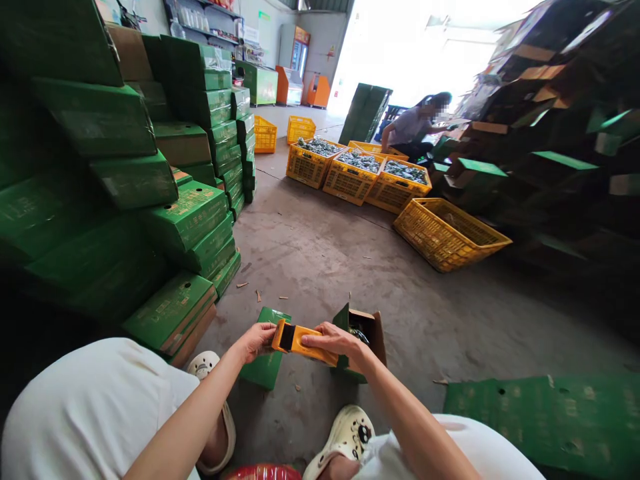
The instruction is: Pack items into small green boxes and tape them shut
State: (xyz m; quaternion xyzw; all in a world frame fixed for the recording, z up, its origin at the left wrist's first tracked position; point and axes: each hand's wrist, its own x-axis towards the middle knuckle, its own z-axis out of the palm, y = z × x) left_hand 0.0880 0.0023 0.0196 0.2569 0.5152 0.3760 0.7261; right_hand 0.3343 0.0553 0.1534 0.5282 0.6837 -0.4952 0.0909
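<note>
My right hand is wrapped around an orange tape dispenser, thumb on top. At its left end the fingers of my left hand are pinched against it; whether they grip a tape end is too small to tell. Beneath my left hand a closed green carton stands on the floor. Just beyond my right hand is an open green carton, its flaps up and dark, shiny packed items partly visible inside. My right forearm hides part of it.
Stacks of green cartons rise on the left. Yellow crates with small packed items stand ahead, a tilted yellow crate nearer. A person crouches behind them. Flattened green cardboard lies at right, a red item between my feet.
</note>
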